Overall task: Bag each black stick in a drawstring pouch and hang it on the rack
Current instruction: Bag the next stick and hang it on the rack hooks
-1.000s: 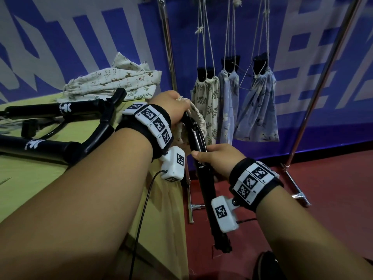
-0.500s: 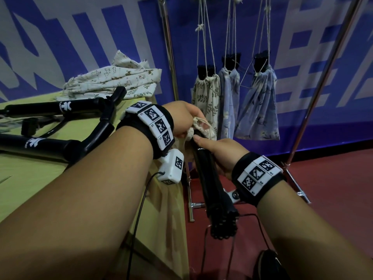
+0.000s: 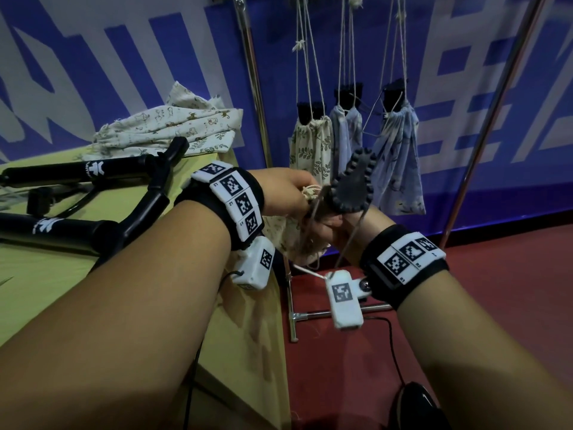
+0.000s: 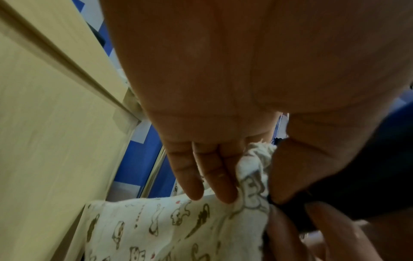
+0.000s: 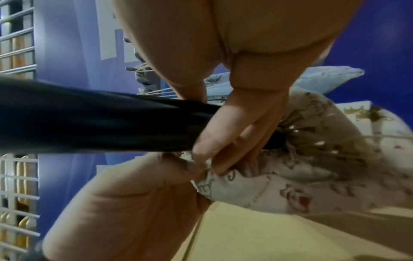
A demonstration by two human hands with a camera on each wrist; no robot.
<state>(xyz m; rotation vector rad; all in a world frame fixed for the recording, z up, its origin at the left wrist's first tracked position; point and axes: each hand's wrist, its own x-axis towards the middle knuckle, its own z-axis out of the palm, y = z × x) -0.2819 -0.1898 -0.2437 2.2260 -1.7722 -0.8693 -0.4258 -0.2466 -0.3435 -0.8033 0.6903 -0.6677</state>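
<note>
A black stick [image 3: 353, 184] points its ridged end up toward the head camera, and its far end sits in the mouth of a cream animal-print drawstring pouch [image 3: 288, 240]. My left hand [image 3: 294, 197] pinches the pouch's gathered rim just left of the stick. Mostly hidden under the stick, my right hand [image 3: 338, 226] grips the stick. In the right wrist view its fingers [image 5: 223, 132] curl round the black stick [image 5: 89, 120] right at the pouch [image 5: 290, 176] opening. In the left wrist view my fingers [image 4: 212, 176] press on the pouch cloth [image 4: 178, 229].
Three filled pouches [image 3: 310, 147] [image 3: 345, 131] [image 3: 400, 150] hang by their strings from the rack, between its poles [image 3: 251, 76] [image 3: 496, 103]. On the yellow table [image 3: 46, 290] lie more black sticks [image 3: 77, 172] and a pile of empty pouches [image 3: 173, 125]. Red floor lies to the right.
The stick hung down toward the floor in my right hand; it has swung up so its ridged end faces the camera. Both hands have closed in around the pouch mouth.
</note>
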